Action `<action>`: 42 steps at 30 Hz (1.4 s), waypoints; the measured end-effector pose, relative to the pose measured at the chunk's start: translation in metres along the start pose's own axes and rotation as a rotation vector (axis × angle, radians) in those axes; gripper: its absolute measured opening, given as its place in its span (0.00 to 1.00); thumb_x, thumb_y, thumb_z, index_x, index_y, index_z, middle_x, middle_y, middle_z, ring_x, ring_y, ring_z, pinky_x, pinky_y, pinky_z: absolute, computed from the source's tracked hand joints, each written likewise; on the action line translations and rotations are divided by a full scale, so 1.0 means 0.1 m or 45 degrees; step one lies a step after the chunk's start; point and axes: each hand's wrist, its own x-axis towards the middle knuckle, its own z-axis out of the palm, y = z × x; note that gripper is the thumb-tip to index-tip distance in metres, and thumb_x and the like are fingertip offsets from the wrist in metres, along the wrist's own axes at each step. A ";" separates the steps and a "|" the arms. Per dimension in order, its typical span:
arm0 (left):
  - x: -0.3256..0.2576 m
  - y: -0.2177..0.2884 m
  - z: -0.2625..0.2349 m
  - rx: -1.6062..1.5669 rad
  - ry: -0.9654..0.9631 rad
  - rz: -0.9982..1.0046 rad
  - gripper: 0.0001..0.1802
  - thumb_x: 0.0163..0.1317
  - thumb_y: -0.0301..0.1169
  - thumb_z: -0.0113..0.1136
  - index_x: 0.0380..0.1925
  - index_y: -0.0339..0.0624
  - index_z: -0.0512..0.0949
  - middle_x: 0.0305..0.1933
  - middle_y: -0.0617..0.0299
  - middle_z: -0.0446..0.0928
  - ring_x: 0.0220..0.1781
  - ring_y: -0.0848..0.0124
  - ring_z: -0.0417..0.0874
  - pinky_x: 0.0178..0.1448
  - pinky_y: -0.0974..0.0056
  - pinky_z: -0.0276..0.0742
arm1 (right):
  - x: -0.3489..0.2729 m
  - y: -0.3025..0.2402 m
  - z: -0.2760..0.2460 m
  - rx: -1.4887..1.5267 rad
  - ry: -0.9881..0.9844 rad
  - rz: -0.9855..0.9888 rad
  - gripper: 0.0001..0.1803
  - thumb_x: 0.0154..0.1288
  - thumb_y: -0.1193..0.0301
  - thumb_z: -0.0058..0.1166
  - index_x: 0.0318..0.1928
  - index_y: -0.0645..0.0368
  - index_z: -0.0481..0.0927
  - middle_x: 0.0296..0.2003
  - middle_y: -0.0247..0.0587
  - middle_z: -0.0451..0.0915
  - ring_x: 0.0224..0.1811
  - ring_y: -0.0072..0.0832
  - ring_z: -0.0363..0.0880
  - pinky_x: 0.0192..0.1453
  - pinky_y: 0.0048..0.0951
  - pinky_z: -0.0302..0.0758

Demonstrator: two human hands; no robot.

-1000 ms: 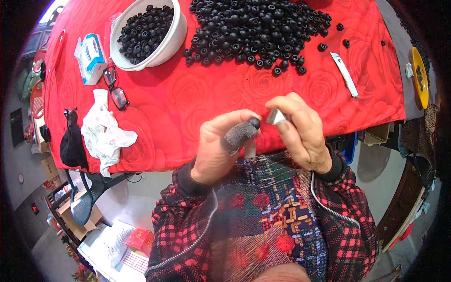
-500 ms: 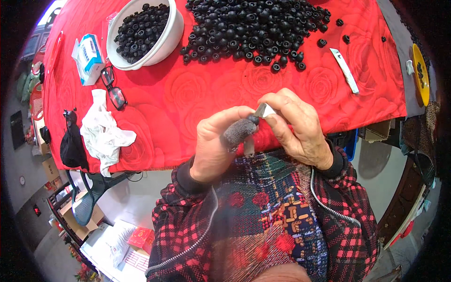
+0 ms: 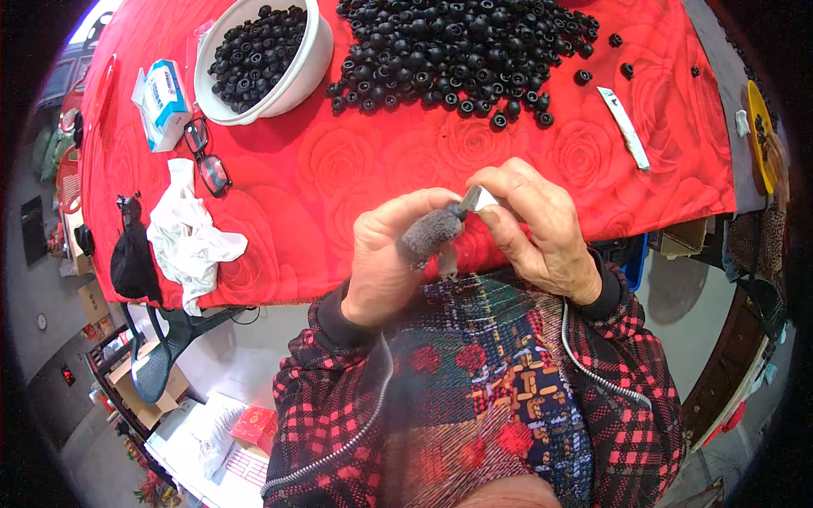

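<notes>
Above the table's near edge, my left hand (image 3: 381, 245) pinches a small round black part (image 3: 457, 211), mostly hidden by the fingers. A fuzzy dark grey cover (image 3: 428, 237) wraps one of that hand's fingers. My right hand (image 3: 538, 224) grips a short blade (image 3: 479, 199) with white wrapping at its held end. The blade's metal tip meets or nearly meets the black part; actual contact is too small to make out. Farther off lies a big heap of similar black parts (image 3: 457, 55).
A white basin (image 3: 318, 59) of black parts stands at the far left. Nearby lie a tissue pack (image 3: 163, 106), eyeglasses (image 3: 207, 159), a white cloth (image 3: 190, 241) and a black strapped item (image 3: 133, 262). A white strip (image 3: 623, 127) and yellow dish (image 3: 756, 127) are rightward.
Both hands stay almost in place, with the blade still at the black part. At the right edge, a blurred tan shape, perhaps another person's hand, now overlaps the yellow dish.
</notes>
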 end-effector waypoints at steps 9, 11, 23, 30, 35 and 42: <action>0.02 0.00 0.02 0.044 0.024 -0.027 0.12 0.63 0.26 0.58 0.45 0.34 0.78 0.35 0.61 0.81 0.28 0.76 0.79 0.28 0.73 0.75 | 0.00 0.04 -0.01 0.015 0.009 -0.016 0.13 0.57 0.78 0.55 0.43 0.65 0.74 0.29 0.48 0.72 0.29 0.45 0.74 0.32 0.39 0.71; 0.02 0.01 0.02 0.073 0.023 -0.021 0.11 0.63 0.25 0.58 0.45 0.35 0.78 0.35 0.61 0.81 0.27 0.77 0.79 0.28 0.73 0.75 | 0.00 0.06 -0.01 0.012 -0.001 -0.007 0.13 0.56 0.78 0.55 0.44 0.65 0.74 0.29 0.49 0.73 0.30 0.45 0.74 0.32 0.39 0.71; 0.03 0.00 -0.02 0.164 0.015 0.033 0.11 0.62 0.23 0.58 0.45 0.35 0.79 0.40 0.63 0.81 0.39 0.78 0.80 0.43 0.75 0.76 | 0.00 0.13 -0.02 0.111 -0.042 -0.053 0.12 0.57 0.78 0.55 0.43 0.65 0.74 0.28 0.47 0.72 0.28 0.44 0.74 0.31 0.37 0.71; 0.03 -0.01 -0.02 0.130 0.002 0.055 0.11 0.62 0.23 0.58 0.45 0.34 0.79 0.41 0.62 0.81 0.41 0.77 0.80 0.47 0.73 0.76 | -0.03 0.15 0.00 0.140 0.004 0.035 0.11 0.64 0.74 0.51 0.45 0.68 0.75 0.30 0.43 0.73 0.30 0.31 0.72 0.34 0.29 0.68; 0.04 -0.02 0.00 0.156 0.019 0.058 0.12 0.62 0.23 0.58 0.46 0.34 0.79 0.40 0.63 0.81 0.40 0.78 0.80 0.45 0.75 0.75 | -0.03 0.15 -0.01 0.133 -0.010 0.019 0.11 0.64 0.74 0.52 0.45 0.68 0.75 0.29 0.43 0.73 0.29 0.33 0.72 0.33 0.30 0.69; 0.04 -0.01 -0.02 0.155 0.038 -0.014 0.12 0.63 0.24 0.58 0.46 0.35 0.79 0.39 0.65 0.81 0.39 0.80 0.79 0.41 0.78 0.73 | -0.01 0.16 -0.03 0.115 -0.027 -0.008 0.12 0.62 0.73 0.53 0.44 0.66 0.75 0.29 0.45 0.73 0.29 0.37 0.73 0.32 0.33 0.69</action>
